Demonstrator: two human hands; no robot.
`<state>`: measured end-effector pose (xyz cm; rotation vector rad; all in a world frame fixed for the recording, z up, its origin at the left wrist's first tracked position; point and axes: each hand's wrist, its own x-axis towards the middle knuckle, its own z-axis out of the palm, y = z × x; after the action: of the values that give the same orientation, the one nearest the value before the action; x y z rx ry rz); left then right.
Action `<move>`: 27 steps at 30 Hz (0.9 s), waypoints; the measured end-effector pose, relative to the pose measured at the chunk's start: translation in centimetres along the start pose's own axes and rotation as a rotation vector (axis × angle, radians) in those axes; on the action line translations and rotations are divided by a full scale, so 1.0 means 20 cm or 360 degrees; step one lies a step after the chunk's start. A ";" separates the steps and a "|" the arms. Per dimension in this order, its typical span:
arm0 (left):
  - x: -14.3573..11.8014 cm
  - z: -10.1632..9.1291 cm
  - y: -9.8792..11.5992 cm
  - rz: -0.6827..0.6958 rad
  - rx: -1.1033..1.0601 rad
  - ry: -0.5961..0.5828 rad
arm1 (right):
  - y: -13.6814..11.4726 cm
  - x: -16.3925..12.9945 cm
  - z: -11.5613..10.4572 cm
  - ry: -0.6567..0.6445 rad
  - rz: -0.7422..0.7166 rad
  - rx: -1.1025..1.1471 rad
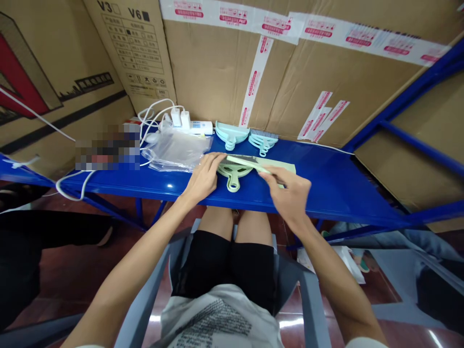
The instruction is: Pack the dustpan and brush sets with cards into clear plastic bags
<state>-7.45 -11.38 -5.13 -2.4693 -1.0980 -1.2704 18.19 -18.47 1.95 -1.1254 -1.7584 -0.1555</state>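
Note:
A small light green dustpan (pixel 234 182) lies on the blue table in front of me, its short handle with a hole pointing towards me. My left hand (pixel 205 176) is closed at the dustpan's left edge, fingertips at the near end of a thin light green strip (pixel 246 162). Pinched in my right hand (pixel 290 191) is the strip's other end, tilted over the dustpan. What the strip belongs to is unclear. Dark grey bristles or a dark sheet show behind it. A flat pale green piece (pixel 286 167) lies partly behind my right hand.
At the back stand a light blue dustpan (pixel 232 134) and a light blue brush (pixel 263 141). Clear plastic bags (pixel 177 149) lie left, near a white power strip (pixel 201 127) with chargers and cables. Cardboard walls (pixel 217 67) enclose the blue table (pixel 337 179). A person's dark-clothed leg shows at left.

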 end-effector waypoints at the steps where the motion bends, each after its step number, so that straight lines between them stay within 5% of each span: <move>1: 0.00 -0.01 0.00 0.0062 -0.0045 0.0029 | 0.02 0.00 -0.05 0.0064 0.0013 -0.0044; 5: -0.01 -0.03 0.02 0.0391 -0.0114 -0.0172 | 0.20 -0.07 -0.19 0.0134 -0.0012 -0.0298; 10: -0.01 0.00 0.02 0.0418 -0.0105 -0.0524 | 0.42 -0.19 -0.19 -0.0248 -0.0233 -0.0374; 19: 0.01 0.02 0.01 0.0355 -0.0068 -0.0472 | 0.61 -0.13 -0.26 -0.0615 -0.0357 -0.0228; 27: 0.04 0.07 0.00 0.0483 -0.0034 -0.0429 | 0.69 -0.10 -0.13 -0.0921 -0.0569 -0.0283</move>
<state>-6.36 -10.42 -5.42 -2.7491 -0.7191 -0.8884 30.22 -13.49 -3.50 -1.0318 -2.5010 -0.2210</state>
